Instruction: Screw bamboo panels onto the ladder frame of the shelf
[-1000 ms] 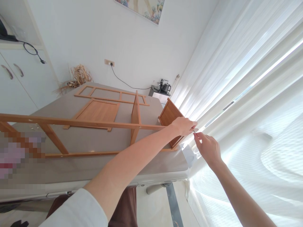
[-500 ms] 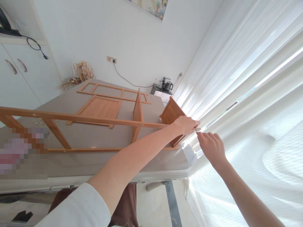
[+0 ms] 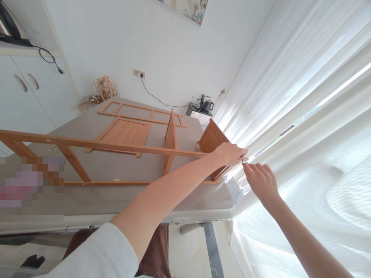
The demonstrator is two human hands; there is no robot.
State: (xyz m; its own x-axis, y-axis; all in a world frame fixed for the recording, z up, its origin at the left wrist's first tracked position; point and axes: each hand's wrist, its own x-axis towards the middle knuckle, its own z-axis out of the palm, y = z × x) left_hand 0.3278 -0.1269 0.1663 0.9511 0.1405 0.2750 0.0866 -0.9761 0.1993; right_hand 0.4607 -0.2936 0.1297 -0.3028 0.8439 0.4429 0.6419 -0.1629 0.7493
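A wooden ladder-like side frame [image 3: 133,148] stands on edge along the table. Two wooden panels rise from it: a middle one [image 3: 171,133] and an end one [image 3: 213,139]. My left hand [image 3: 230,153] is closed over the frame's right end, at the top of the end panel; the hand hides that corner. Just beyond it, my right hand [image 3: 262,181] pinches a thin metal tool [image 3: 243,161], which looks like a hex key. The tool points toward my left fingertips, and its tip is hidden.
On the tabletop [image 3: 185,199] lie a loose wooden panel [image 3: 124,133] and, farther back, a second ladder-like frame [image 3: 139,114]. White curtains [image 3: 307,127] hang close at the right. A kettle [image 3: 208,105] stands on a small cabinet behind the table.
The whole view has shifted slightly to the right. Both hands keep their places at the frame's end, with the right fingers and tool turned only a little.
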